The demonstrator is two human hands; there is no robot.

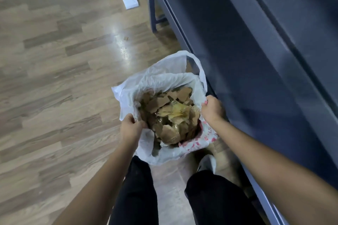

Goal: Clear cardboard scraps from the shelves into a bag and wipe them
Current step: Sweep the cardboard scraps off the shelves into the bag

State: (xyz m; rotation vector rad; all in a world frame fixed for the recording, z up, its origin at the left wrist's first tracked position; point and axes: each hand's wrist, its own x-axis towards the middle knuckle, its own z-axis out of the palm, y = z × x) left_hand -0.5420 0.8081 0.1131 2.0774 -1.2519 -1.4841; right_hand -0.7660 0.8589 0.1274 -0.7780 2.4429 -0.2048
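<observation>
Head: bag (pixel 157 78) rim pinched in left fingers (pixel 140 124), right fingers (pixel 206 105).

Both hands hold a white plastic bag (pixel 165 86) open over the wooden floor (pixel 54 78). The left hand (pixel 130 127) grips its near-left rim, the right hand (pixel 213 108) its right rim. Between the fingers (pixel 204 104) lie brown cardboard scraps (pixel 170 113); dark blue shelves (pixel 256 51) stand just beyond the right fingers.

Probably a storeroom: grey metal shelving (pixel 256 60) on wood-look floor (pixel 54 60).

Arms stretched forward; left hand (pixel 130 126), right hand (pixel 212 109) each pinch bag (pixel 161 76) rim.
</observation>
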